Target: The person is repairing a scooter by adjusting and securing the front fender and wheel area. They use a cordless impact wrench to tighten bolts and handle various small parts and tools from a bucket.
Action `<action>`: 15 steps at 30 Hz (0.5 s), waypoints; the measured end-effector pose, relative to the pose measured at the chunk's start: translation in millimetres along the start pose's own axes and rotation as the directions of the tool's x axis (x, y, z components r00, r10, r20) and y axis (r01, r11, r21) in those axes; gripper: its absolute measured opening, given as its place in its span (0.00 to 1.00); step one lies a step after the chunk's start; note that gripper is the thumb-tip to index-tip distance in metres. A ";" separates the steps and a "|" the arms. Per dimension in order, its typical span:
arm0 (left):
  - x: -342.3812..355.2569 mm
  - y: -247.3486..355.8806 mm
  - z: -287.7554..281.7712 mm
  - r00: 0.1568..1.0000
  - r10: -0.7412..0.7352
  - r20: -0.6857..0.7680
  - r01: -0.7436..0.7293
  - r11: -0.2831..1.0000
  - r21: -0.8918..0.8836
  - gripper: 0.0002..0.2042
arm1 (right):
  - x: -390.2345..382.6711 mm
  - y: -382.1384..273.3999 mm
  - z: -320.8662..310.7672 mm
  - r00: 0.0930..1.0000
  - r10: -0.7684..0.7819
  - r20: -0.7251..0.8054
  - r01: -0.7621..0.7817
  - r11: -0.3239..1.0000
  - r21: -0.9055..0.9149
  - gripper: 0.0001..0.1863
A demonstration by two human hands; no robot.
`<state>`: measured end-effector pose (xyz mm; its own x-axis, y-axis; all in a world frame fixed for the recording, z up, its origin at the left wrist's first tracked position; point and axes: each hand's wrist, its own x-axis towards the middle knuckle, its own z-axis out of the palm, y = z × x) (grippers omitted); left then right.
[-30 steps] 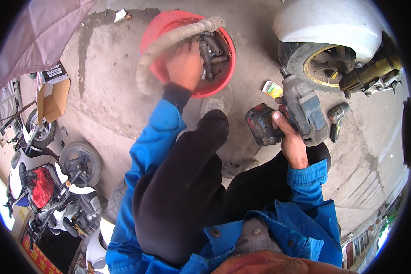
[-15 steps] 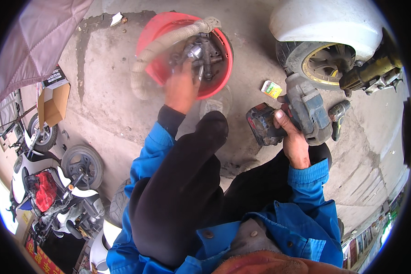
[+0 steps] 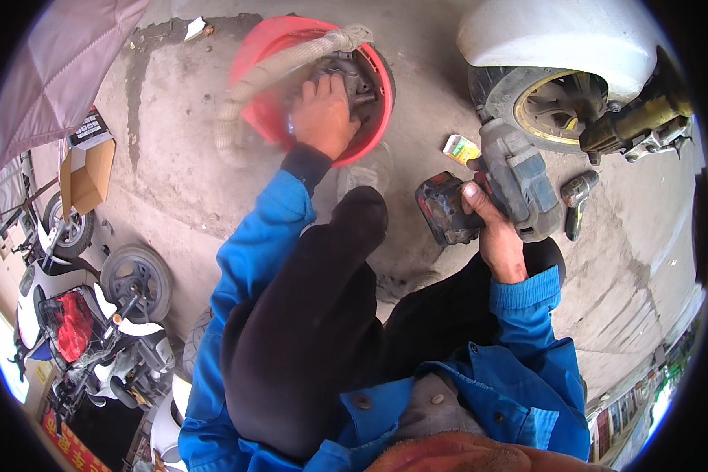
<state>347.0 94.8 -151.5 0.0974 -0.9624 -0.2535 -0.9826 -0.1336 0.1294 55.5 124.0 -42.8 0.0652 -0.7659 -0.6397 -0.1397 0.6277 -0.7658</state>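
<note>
My left hand (image 3: 322, 118) is down inside a red bucket or basin (image 3: 381, 110), fingers curled over dark metal pieces, apparently sockets (image 3: 358, 94); what it grips is hidden. A beige braided hose (image 3: 275, 71) lies across the bucket's top. My right hand (image 3: 495, 236) grips a bulky grey impact wrench (image 3: 519, 181) with a black battery pack (image 3: 444, 204), held above the floor beside my right knee. A small cordless drill (image 3: 578, 200) lies to its right, and a small yellow-and-white packet (image 3: 460, 149) lies near the tool's front.
A white scooter fender (image 3: 558, 31) over a yellow-rimmed wheel (image 3: 551, 110) is at top right. At left are parked scooters (image 3: 79, 330), a loose wheel (image 3: 134, 279), an open cardboard box (image 3: 86, 173) and pink quilted fabric (image 3: 71, 55). My bent legs fill the lower middle.
My left hand has shifted about within the bucket; a shiny piece seen at its fingertips half a second ago is now mostly hidden. The wrench stays in my right hand, nearly still.
</note>
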 end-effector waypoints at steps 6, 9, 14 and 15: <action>8.8 -1.3 -8.4 0.971 -0.235 0.038 0.238 0.951 -0.199 0.36 | -2.6 6.5 -13.6 0.999 -0.001 -0.053 0.002 1.000 0.008 0.23; 5.4 -8.6 -7.0 0.948 -0.318 -0.001 0.307 0.916 -0.257 0.32 | -8.0 2.5 -19.7 0.998 -0.014 -0.063 0.014 1.000 -0.004 0.24; -1.3 -32.2 -5.5 0.914 -0.315 -0.255 0.257 0.937 -0.236 0.35 | -12.4 -2.9 -24.6 0.999 -0.017 -0.052 0.019 0.999 0.030 0.24; -0.3 -26.7 -7.9 0.901 -0.205 -0.382 0.154 0.975 -0.159 0.36 | -15.6 -0.4 -27.3 0.998 -0.014 -0.069 0.017 0.999 0.042 0.24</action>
<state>374.5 96.7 -147.3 0.3494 -0.9303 0.1114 -0.9179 -0.3160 0.2400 27.7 131.9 -30.8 -0.0011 -0.7821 -0.6232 -0.0965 0.6204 -0.7784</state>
